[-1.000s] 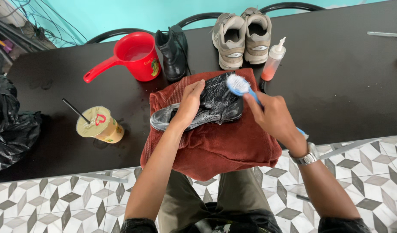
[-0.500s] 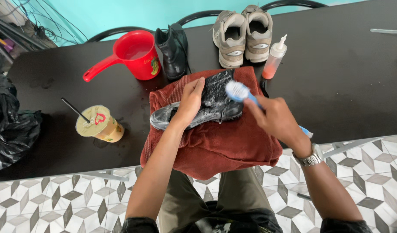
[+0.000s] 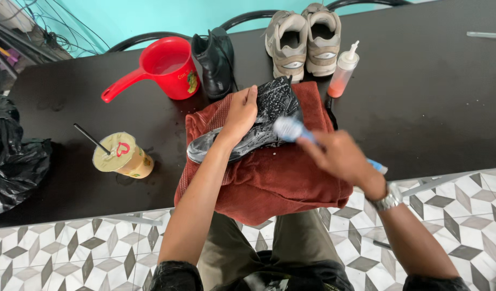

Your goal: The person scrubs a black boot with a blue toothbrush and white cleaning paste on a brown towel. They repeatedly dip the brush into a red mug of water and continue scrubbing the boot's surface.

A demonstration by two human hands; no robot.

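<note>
**On the counter's near edge, a wet boot under the brush**

Across the rust-red towel (image 3: 269, 183), which hangs over the counter (image 3: 431, 108) edge, lies our black boot (image 3: 258, 126). Our left hand (image 3: 240, 116) presses flat on it, fingers together. Our right hand (image 3: 339, 156) is clamped on a blue brush (image 3: 291, 129) touching the boot. Open counter lies right; a red jug (image 3: 169, 73), second boot (image 3: 215, 62), grey sneakers (image 3: 304, 37) and bottle (image 3: 342, 73) crowd the far side.
</note>
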